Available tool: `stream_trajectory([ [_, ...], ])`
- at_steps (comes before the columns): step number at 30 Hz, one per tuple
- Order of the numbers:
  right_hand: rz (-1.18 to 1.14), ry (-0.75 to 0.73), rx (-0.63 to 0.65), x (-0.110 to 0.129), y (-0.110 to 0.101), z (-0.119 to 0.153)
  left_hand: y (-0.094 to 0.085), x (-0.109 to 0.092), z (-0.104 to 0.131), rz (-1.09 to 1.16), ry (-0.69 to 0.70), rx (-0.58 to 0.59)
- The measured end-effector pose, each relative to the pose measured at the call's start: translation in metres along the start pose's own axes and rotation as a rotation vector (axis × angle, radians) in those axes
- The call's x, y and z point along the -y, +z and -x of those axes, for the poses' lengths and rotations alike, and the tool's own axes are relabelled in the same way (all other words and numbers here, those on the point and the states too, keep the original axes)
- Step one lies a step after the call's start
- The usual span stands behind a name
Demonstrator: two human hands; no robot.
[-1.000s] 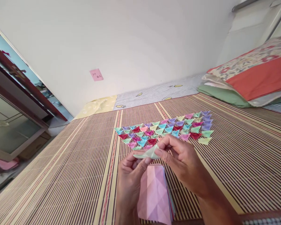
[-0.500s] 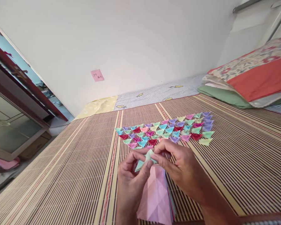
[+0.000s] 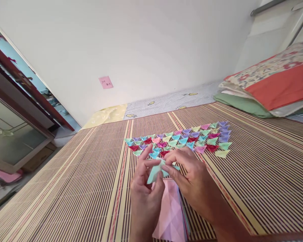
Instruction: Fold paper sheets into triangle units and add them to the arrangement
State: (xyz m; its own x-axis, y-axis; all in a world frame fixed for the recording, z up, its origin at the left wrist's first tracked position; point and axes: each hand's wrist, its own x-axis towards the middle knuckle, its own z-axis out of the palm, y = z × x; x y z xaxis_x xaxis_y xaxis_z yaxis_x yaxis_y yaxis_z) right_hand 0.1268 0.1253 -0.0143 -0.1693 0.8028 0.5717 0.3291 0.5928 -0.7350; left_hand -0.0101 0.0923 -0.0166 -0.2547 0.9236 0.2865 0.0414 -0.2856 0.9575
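A small mint-green folded paper (image 3: 154,172) is held up between my two hands. My left hand (image 3: 146,191) pinches its left part between thumb and index finger, with other fingers raised. The thumb and fingertips of my right hand (image 3: 189,174) grip its upper right part. Beneath the hands lies a stack of creased paper sheets (image 3: 170,215), pink on top, with other colours at its right edge. Just beyond stand rows of small folded paper pieces (image 3: 183,141) in many colours; my hands hide some of the nearest ones.
Everything rests on a striped bamboo mat (image 3: 91,174). A patterned sheet (image 3: 156,107) shows along the wall. Folded bedding (image 3: 275,87) is piled at the right. A pink note (image 3: 105,82) sticks to the wall, and a doorway (image 3: 55,101) opens at the left.
The paper has turned in my hands, and a point of it now shows right of my right fingertips. Some left fingers have lifted and spread.
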Motion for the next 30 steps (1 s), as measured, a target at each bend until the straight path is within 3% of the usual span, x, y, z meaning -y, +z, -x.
stream_trajectory([
  [7, -0.085, -0.036, -0.069, 0.005, 0.006, -0.001, 0.002, -0.002, -0.001, 0.146, 0.007, 0.026],
  [13, -0.118, -0.014, -0.182, 0.002, 0.003, -0.001, -0.002, 0.003, -0.004, 0.457, -0.276, 0.059],
  [16, -0.109, -0.04, -0.179, -0.001, 0.003, -0.002, -0.003, 0.003, -0.004, 0.578, -0.307, 0.033],
  [23, -0.024, -0.113, -0.207, -0.005, 0.004, -0.004, 0.0, 0.001, 0.0, 0.49, -0.322, 0.067],
  [30, -0.047, -0.066, -0.181, -0.002, 0.006, -0.004, 0.003, 0.008, 0.001, 0.378, -0.218, 0.013],
])
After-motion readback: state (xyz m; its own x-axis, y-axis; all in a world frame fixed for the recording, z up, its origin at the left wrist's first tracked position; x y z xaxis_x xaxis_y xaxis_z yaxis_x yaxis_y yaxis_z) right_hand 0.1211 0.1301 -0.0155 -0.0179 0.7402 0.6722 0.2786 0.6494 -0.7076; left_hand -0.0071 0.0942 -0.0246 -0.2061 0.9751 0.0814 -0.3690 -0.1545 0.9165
